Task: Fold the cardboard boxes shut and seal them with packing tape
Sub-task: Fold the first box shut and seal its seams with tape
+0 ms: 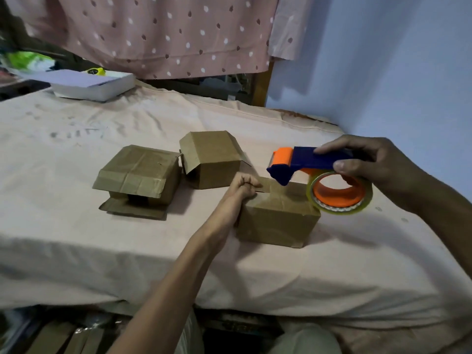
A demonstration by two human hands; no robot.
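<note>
Pink bedsheet (229, 264) as work surface, with three cardboard boxes and a tape dispenser.
Nearest box (277, 221) lies at centre; the left hand (244, 186), fingers curled into a fist, presses on its top left edge. Right hand (367, 164) grips the blue-and-orange tape dispenser (316, 175), held just above the same box, its clear tape roll (339, 192) at the box's right corner. Two further boxes, left box (139, 178) and rear box (212, 159), lie behind with flaps open. White box (94, 85) sits at the far left edge.

1. Nearest cardboard box (278, 221): brown, flaps folded shut, upright on the bed.
2. Left box (139, 178): lying sideways, flaps splayed open.
3. Middle box (212, 159): tilted, side flap ajar.
4. Tape dispenser (314, 172): blue-orange, clear roll, above nearest box.
</note>
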